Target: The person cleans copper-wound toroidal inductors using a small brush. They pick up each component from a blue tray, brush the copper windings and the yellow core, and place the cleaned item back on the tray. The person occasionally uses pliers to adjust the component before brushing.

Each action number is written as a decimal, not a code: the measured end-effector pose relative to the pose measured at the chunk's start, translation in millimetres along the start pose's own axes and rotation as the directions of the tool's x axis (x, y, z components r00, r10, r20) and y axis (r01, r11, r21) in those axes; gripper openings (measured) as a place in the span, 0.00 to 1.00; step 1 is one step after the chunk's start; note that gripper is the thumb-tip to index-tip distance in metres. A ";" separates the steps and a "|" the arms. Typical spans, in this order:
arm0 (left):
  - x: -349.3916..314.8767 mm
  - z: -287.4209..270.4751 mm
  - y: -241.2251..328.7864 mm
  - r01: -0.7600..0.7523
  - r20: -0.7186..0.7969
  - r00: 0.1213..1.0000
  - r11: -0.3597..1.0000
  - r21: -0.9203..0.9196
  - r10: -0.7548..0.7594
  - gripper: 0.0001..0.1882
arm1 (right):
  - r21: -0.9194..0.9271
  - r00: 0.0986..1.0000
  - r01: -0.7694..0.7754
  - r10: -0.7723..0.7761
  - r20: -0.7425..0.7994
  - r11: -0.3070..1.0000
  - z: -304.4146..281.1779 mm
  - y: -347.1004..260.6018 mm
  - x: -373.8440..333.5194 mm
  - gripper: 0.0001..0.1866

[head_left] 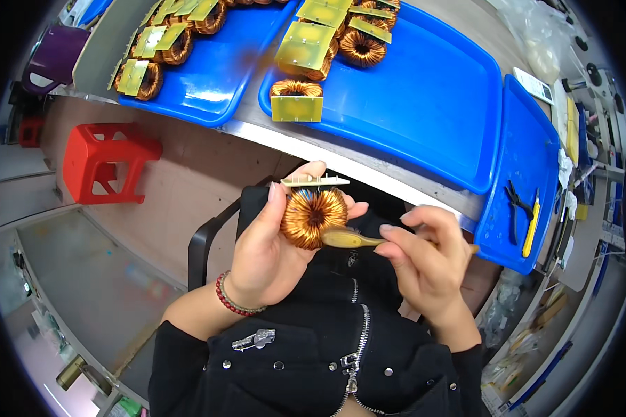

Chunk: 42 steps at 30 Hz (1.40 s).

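Observation:
My left hand (271,243) grips a ring-shaped copper-wire coil (314,217), fingers behind it and thumb at its left side. A thin pale circuit board (316,181) with small pins is attached along the coil's top edge. Between the thumb and fingers of my right hand (428,254) is a tan toothbrush-shaped tool (351,239). Its rounded head touches, or nearly touches, the lower right of the coil. Whether it has bristles cannot be seen. The tool's far end sticks out past the right hand.
More coils with yellow-green boards (297,99) sit on the middle blue tray (424,104) and the left blue tray (209,90). On the right tray (490,233) lie black-handled pliers (516,208) and a yellow cutter knife (532,229). A red stool (108,160) stands left.

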<state>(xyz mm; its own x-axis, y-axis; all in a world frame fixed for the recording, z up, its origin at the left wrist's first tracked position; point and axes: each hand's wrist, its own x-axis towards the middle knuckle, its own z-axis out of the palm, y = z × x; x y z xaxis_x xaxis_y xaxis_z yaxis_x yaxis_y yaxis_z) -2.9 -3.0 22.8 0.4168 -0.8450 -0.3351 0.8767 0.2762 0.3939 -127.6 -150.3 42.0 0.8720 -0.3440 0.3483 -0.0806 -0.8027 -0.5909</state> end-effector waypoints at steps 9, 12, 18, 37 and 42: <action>5.5 9.2 -2.2 0.050 -0.044 0.998 0.998 -0.047 -0.052 0.27 | 0.858 0.894 -0.432 0.259 0.366 0.277 12.5 6.6 -3.7 0.16; 6.4 9.8 -2.9 0.040 -0.036 0.999 0.999 -0.019 -0.040 0.28 | 0.899 0.904 -0.398 0.246 0.350 0.185 34.0 -9.8 8.4 0.16; 6.2 8.5 0.9 0.035 -0.068 0.997 0.996 -0.084 -0.041 0.28 | 0.878 0.944 -0.323 0.187 0.272 0.353 47.6 -2.1 9.0 0.14; 7.7 1.5 6.9 -0.018 0.004 1.000 0.998 -0.066 0.018 0.28 | 0.895 0.951 -0.300 0.174 0.255 0.329 51.6 -9.6 23.7 0.15; 7.4 4.6 8.4 0.021 0.026 0.999 0.995 -0.095 -0.019 0.28 | 0.891 0.899 -0.412 0.247 0.363 0.190 41.5 -16.6 26.1 0.16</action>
<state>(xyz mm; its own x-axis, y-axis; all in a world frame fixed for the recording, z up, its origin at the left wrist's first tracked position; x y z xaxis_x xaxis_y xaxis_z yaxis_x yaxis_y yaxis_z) 6.5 -9.0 27.5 0.3937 -0.8617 -0.3200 0.9041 0.3002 0.3040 -83.5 -125.7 30.6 0.9389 -0.3304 -0.0969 0.0555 0.4229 -0.9045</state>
